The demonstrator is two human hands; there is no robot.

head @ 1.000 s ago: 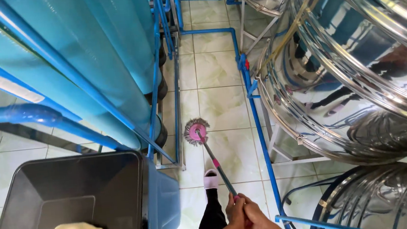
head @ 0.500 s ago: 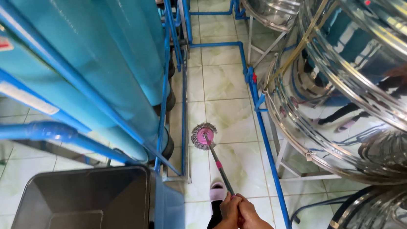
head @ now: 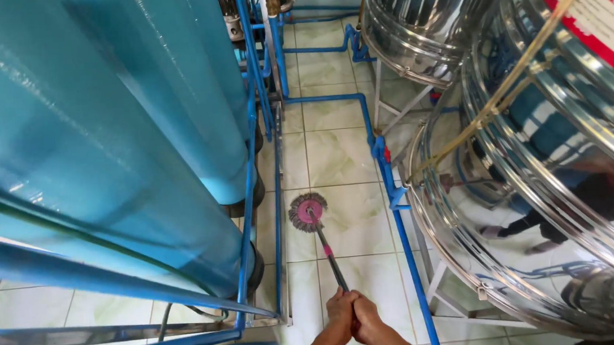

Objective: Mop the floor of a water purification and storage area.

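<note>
Left hand (head: 340,312) and right hand (head: 368,319) pressed together, both clenched round top of mop handle (head: 332,263). Handle slanting down and forward to round mop head (head: 307,212), pink hub, grey fringe, flat on pale tiled floor (head: 339,155). Mop head between blue tanks (head: 132,121) on left and blue pipe (head: 401,238) fronting steel tanks (head: 544,174) on right.

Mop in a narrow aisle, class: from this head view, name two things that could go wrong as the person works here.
1. The mop head sits close to the blue floor pipe; a wide stroke might knock it.
2. With both hands, left hand and right hand, on the mop handle, a slip on possibly wet floor tiles would be hard to catch.
</note>
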